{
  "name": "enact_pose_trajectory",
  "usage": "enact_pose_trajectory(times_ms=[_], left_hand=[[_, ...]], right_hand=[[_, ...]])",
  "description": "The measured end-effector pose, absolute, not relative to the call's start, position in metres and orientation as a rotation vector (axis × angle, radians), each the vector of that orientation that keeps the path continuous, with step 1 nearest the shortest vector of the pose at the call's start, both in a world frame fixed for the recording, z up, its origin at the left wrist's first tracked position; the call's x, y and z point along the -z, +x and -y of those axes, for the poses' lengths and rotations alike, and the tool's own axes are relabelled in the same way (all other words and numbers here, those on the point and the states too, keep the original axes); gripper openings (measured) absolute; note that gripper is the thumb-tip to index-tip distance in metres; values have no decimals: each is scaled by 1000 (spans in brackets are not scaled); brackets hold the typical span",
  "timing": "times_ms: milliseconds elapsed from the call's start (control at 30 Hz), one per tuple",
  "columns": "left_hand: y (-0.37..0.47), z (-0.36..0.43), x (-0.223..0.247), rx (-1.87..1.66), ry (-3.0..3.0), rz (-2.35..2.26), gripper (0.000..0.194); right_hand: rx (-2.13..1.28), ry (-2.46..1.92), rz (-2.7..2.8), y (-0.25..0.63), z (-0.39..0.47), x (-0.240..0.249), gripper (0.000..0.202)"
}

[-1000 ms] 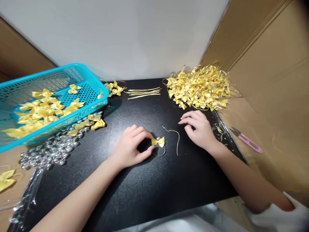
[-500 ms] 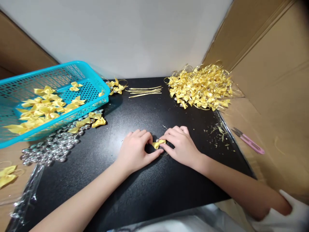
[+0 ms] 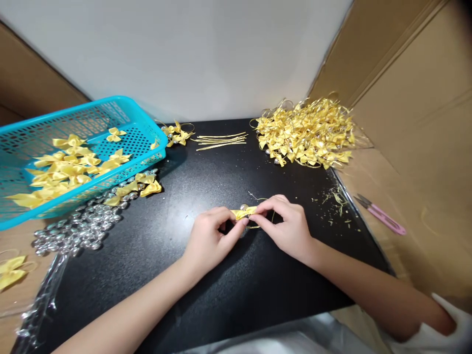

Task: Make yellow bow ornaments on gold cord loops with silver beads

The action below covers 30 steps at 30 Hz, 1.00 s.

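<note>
Between my two hands, low over the black tabletop (image 3: pixel 177 265), is a yellow ribbon bow (image 3: pixel 245 213). My left hand (image 3: pixel 214 231) pinches the bow's left side with thumb and index finger. On its right side, my right hand (image 3: pixel 283 219) grips the bow between thumb and fingertips. A small silvery bell or bead (image 3: pixel 244 207) shows at the far edge of the bow. A thin gold cord (image 3: pixel 253 227) curves out below it and around my right fingers. The bow's underside is hidden.
A turquoise basket (image 3: pixel 121 102) with yellow bows stands at left, silver beads (image 3: pixel 84 223) beside it. Gold twist strips (image 3: pixel 221 140) lie at the back. Finished-looking bows (image 3: pixel 306 130) are heaped back right. Pink-handled snips (image 3: pixel 385 219) and clippings (image 3: pixel 335 199) lie right.
Both hands have shifted slightly, the right one outward to the right. The bow is raised a little and more of it shows, along with the silvery bead and the gold cord loop.
</note>
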<state>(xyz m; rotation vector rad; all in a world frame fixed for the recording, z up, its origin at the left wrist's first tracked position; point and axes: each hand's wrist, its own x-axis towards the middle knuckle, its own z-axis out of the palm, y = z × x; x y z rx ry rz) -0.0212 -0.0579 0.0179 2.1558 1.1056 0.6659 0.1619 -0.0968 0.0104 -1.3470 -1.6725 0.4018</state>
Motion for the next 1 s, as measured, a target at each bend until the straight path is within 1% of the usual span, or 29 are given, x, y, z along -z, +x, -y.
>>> enact_pose_trajectory(times_ms=[67, 133, 267, 400, 533, 867, 933, 1000], left_hand=[[-21, 59, -17, -712, 2153, -1085, 32], [-21, 59, -17, -744, 2229, -1073, 33], [-22, 59, -17, -735, 2399, -1066, 29], [-21, 59, -18, -698, 2445, -1069, 31], [-21, 58, -20, -683, 2393, -1085, 35], [-21, 54, -19, -727, 2294, -1038, 37], [-21, 54, -21, -771, 2254, -1045, 32], [-21, 53, -22, -844, 2189, -1069, 18]], right_hand=[[-369, -1361, 1664, 162, 97, -10, 12], [-300, -1391, 1693, 163, 96, -9, 18], [-150, -1395, 1903, 166, 95, -9, 27], [-82, -1392, 2075, 167, 94, -11, 32], [-153, -1399, 2065, 168, 93, -12, 35], [-250, -1396, 1997, 170, 90, -14, 35], [-319, -1339, 2018, 171, 90, -15, 35], [-401, -1258, 2065, 173, 89, -17, 34]])
